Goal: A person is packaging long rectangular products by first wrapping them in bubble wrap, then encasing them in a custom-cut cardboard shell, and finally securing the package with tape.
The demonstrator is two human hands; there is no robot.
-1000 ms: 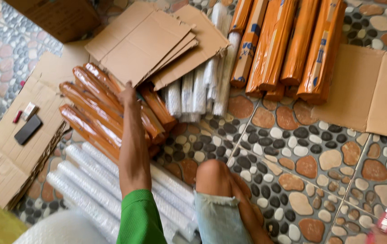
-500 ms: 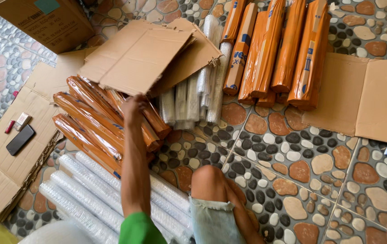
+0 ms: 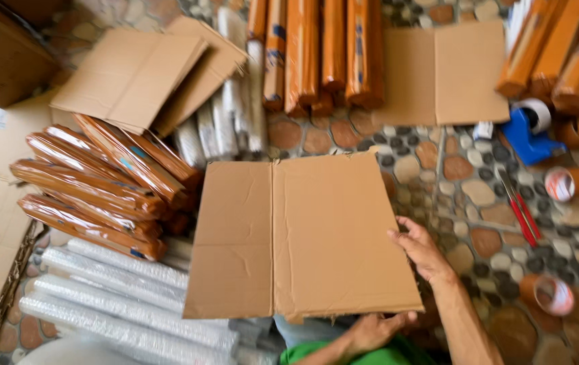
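Observation:
A flat, creased brown cardboard sheet [image 3: 303,236] lies spread in front of me over my lap and the pebble floor. My left hand [image 3: 370,331] grips its near edge at the bottom right corner, fingers curled around it. My right hand [image 3: 421,251] holds the sheet's right edge, fingertips on the cardboard. A green sleeve [image 3: 343,356] shows just below the sheet.
Brown wrapped rolls [image 3: 93,189] are stacked at the left, bubble-wrapped rolls [image 3: 114,297] below them. Orange rolls [image 3: 316,47] lie at the top and upper right. A blue tape dispenser [image 3: 529,132], red scissors [image 3: 519,209], tape rolls [image 3: 549,294] and other cardboard pieces [image 3: 441,71] surround me.
Earlier my left hand rested on the brown rolls. Now both hands hold a cardboard sheet spread in front of me, and the view has shifted to the right.

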